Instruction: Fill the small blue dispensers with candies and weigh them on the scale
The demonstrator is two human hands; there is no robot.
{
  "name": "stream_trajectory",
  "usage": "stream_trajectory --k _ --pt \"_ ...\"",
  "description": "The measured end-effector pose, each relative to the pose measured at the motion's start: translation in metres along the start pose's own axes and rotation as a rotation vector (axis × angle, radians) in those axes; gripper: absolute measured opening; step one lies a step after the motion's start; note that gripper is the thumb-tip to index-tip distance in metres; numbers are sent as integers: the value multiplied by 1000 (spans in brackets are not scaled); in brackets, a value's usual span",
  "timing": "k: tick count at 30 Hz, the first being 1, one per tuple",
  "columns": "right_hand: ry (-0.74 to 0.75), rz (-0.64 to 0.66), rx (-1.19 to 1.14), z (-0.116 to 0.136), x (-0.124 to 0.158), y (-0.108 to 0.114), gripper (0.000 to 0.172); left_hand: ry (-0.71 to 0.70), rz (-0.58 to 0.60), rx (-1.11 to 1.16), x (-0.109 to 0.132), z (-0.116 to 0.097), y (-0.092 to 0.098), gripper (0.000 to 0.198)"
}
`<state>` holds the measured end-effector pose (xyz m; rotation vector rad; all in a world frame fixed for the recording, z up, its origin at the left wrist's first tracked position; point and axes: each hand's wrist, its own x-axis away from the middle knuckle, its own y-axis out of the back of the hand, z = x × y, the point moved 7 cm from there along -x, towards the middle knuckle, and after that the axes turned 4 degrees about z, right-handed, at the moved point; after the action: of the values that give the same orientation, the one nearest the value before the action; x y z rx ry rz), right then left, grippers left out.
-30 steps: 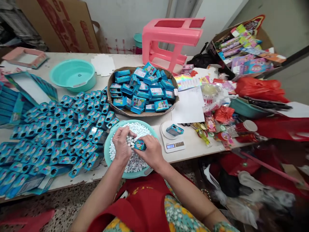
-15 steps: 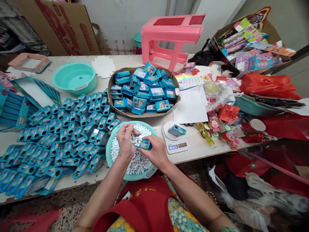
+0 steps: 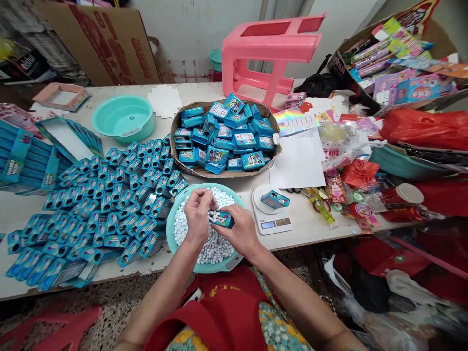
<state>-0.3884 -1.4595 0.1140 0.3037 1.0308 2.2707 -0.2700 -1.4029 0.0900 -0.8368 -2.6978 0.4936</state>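
Observation:
My right hand (image 3: pixel 242 231) grips a small blue candy box (image 3: pixel 224 219) over the teal basin (image 3: pixel 171 233), with white candies showing at the box's left end. Beside that end is my left hand (image 3: pixel 198 214), its fingers curled together; whatever they hold is hidden. White pellet-like candies (image 3: pixel 215 246) fill much of the basin below both hands. To the right, another blue box (image 3: pixel 275 199) lies on a white digital scale (image 3: pixel 268 223) with a lit display.
Many blue boxes with round holes (image 3: pixel 109 204) stand packed at left. A cardboard tray (image 3: pixel 183 167) behind the basin holds a heap of blue boxes. A second teal basin (image 3: pixel 122 117), a pink stool (image 3: pixel 270 44), white paper (image 3: pixel 298 158) and assorted sweets (image 3: pixel 334 187) are on the table.
The whole view has shifted, so everything sits a little farther right. My left fingers have curled in more beside the box's end. My right hand still grips the candy box.

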Motion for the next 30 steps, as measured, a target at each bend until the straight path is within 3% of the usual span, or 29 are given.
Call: stream_trajectory --k 12,16,18,20,24,27,30 --pt "-6 27 -94 -3 -1 -3 36 111 78 138 6 -5 -8 20" --pt "19 -20 -229 -3 7 13 34 26 35 94 -3 -8 12 22" --pt "25 -50 -280 -7 13 21 35 -43 9 -121 -13 2 29 24" --pt "16 -61 -277 -14 18 25 36 -116 70 -501 -25 21 39 26" --pt "-18 -88 -256 -29 24 28 34 -231 377 -1161 -32 77 29 30" --pt "-38 -112 -277 -37 29 31 33 -210 432 -1440 -26 96 22 43" --pt "-94 -116 -295 -47 34 30 33 -176 452 -1603 -14 96 14 47"
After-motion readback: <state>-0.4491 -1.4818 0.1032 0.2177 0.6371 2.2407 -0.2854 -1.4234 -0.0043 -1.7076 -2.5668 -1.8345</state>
